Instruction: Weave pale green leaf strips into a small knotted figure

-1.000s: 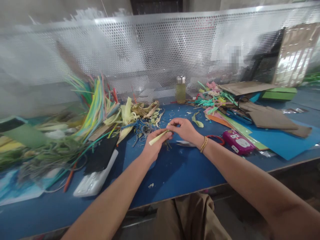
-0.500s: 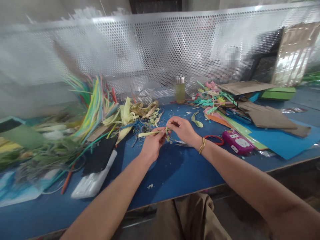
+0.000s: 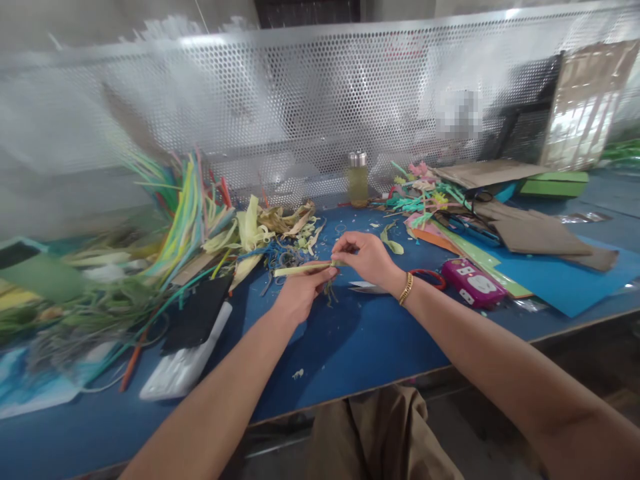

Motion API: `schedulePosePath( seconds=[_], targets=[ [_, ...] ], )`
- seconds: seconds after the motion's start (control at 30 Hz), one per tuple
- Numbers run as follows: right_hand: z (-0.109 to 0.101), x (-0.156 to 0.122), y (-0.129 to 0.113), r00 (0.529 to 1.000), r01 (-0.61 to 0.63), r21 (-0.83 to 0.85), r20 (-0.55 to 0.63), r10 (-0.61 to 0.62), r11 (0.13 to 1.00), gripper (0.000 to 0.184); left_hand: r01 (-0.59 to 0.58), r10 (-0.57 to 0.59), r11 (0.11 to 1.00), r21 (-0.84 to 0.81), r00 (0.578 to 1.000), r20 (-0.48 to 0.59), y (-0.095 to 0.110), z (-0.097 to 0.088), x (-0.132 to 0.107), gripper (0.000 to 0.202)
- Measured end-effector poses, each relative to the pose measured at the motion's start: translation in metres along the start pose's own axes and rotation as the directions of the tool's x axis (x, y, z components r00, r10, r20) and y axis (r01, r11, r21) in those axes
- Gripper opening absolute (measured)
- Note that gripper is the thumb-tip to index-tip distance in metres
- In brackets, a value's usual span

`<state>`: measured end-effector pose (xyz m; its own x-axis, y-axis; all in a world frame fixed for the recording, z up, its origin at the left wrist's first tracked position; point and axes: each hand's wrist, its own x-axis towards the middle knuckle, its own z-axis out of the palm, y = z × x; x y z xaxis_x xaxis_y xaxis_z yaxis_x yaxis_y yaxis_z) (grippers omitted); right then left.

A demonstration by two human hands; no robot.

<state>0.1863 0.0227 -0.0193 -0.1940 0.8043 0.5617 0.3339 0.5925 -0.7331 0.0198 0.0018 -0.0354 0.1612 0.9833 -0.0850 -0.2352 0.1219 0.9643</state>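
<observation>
Over the blue table, my left hand [image 3: 301, 291] is closed around a pale green strip [image 3: 293, 271], which sticks out to the left past the fingers. My right hand [image 3: 369, 260], with a gold bracelet at the wrist, pinches the strip's other end, close to the left fingertips. Thin greenish strands [image 3: 330, 293] hang below the fingers. Scissors [image 3: 370, 287] with red handles lie partly hidden behind my right wrist. Pale dried husks [image 3: 253, 227] and blue string [image 3: 277, 255] are heaped beyond my left hand.
Colourful pipe-cleaner-like strips [image 3: 187, 207] and a black flat object [image 3: 197, 317] lie left. A bottle [image 3: 357, 180] stands at the back by a perforated metal screen [image 3: 320, 100]. To the right are a purple box [image 3: 473, 283], cardboard [image 3: 537, 227] and blue paper [image 3: 590, 280].
My left hand has turned so its back faces up more, and the strip lies flatter across it. The strands now hang lower beneath the fingers. My right hand keeps its pinch.
</observation>
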Motion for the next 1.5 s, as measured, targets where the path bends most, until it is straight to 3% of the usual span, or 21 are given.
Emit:
schedulePosePath(
  seconds=[0.13, 0.33, 0.5, 0.67, 0.87, 0.93, 1.07, 1.17, 1.33, 1.5],
  targets=[
    [-0.002, -0.002, -0.008, 0.999, 0.029, 0.017, -0.027, -0.028, 0.999, 0.008, -0.012, 0.003, 0.993, 0.115, 0.997, 0.074, 0.009, -0.001, -0.004, 0.028],
    [-0.001, -0.006, -0.014, 0.999, 0.025, 0.028, 0.024, -0.026, 0.999, 0.008, -0.108, 0.073, 0.959, 0.260, 0.987, 0.142, 0.012, -0.001, -0.009, 0.025],
    [-0.001, 0.001, -0.001, 1.000, 0.010, 0.085, -0.014, -0.009, 0.996, 0.012, -0.077, 0.063, 0.986, 0.145, 0.993, 0.098, 0.003, 0.000, -0.005, 0.026],
    [0.001, 0.001, 0.005, 0.996, -0.085, 0.205, 0.014, 0.084, 0.975, 0.020, -0.030, 0.030, 1.000, -0.006, 0.999, 0.042, 0.003, 0.000, -0.002, 0.029],
    [-0.002, -0.001, 0.004, 0.954, -0.230, 0.153, 0.233, 0.191, 0.961, 0.016, -0.097, 0.095, 0.990, -0.104, 0.995, -0.023, 0.004, 0.000, 0.001, 0.034],
    [-0.004, -0.001, 0.005, 0.946, -0.243, 0.114, 0.249, 0.209, 0.963, 0.016, -0.081, 0.080, 0.992, -0.093, 0.997, -0.022, 0.003, -0.002, 0.001, 0.034],
    [-0.006, 0.000, 0.006, 0.965, -0.184, 0.058, 0.202, 0.169, 0.981, 0.012, -0.073, 0.073, 0.997, 0.005, 0.997, 0.021, 0.002, -0.003, 0.000, 0.039],
    [-0.006, 0.000, 0.005, 0.961, -0.177, 0.067, 0.229, 0.157, 0.982, 0.008, -0.176, 0.176, 0.975, 0.136, 0.984, 0.013, 0.002, -0.003, -0.001, 0.037],
    [-0.009, -0.001, 0.001, 0.949, -0.163, 0.046, 0.281, 0.143, 0.986, 0.006, -0.370, 0.381, 0.849, 0.378, 0.923, 0.047, 0.004, -0.004, -0.001, 0.024],
    [-0.015, 0.000, -0.003, 0.945, -0.099, 0.099, 0.322, 0.062, 0.990, 0.007, -0.451, 0.464, 0.767, 0.456, 0.881, 0.089, 0.008, -0.005, -0.003, 0.018]
  ],
)
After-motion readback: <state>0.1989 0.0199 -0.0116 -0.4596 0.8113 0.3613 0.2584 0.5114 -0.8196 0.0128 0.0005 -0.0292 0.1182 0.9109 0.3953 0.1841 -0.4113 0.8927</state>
